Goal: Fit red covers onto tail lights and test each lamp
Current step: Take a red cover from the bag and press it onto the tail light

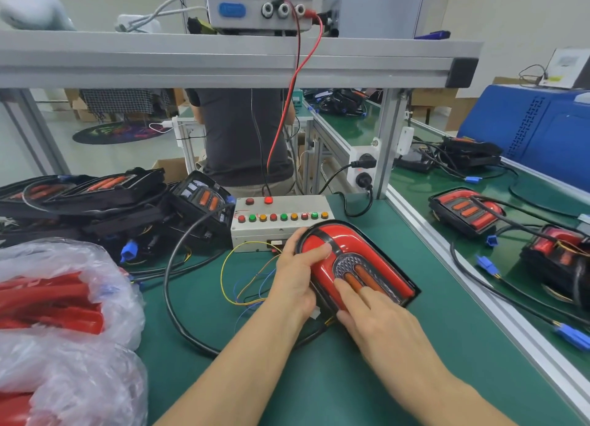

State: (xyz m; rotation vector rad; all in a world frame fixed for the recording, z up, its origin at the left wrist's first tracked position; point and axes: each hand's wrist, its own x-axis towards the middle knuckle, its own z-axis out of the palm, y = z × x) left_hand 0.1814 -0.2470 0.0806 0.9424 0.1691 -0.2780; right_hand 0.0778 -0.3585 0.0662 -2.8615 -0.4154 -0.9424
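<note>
The right hand point(376, 317) is lying nearest, fingers extended and nearly flat, fingertips pressing on the near end of the red cover point(354, 250); it is gripping nothing, apparently pushing down to seat the cover. The left hand point(297, 275) is partly curled round the left edge of the tail light point(405, 293), thumb lying across the cover's top, evidently steadying the unit against that push. The tail light is resting on the green bench mat point(319, 377), directly in front of the test box point(281, 224) and seemingly touching its front right corner, presumably so its black cable point(167, 285) and the thin coloured wires point(236, 285) can reach.

To the left, a clear plastic bag point(64, 314) of red covers is sitting within easy reach. Beyond it, uncovered tail lights point(105, 199) are lying stacked, apparently awaiting covers. On the adjoining bench to the right, further tail lights point(466, 211) are lying with blue connectors point(571, 336).

On the test box, one red indicator point(268, 200) is glowing. Red and black leads point(297, 74) are running up to the power supply point(258, 7) on the overhead shelf. Another person is sitting beyond.
</note>
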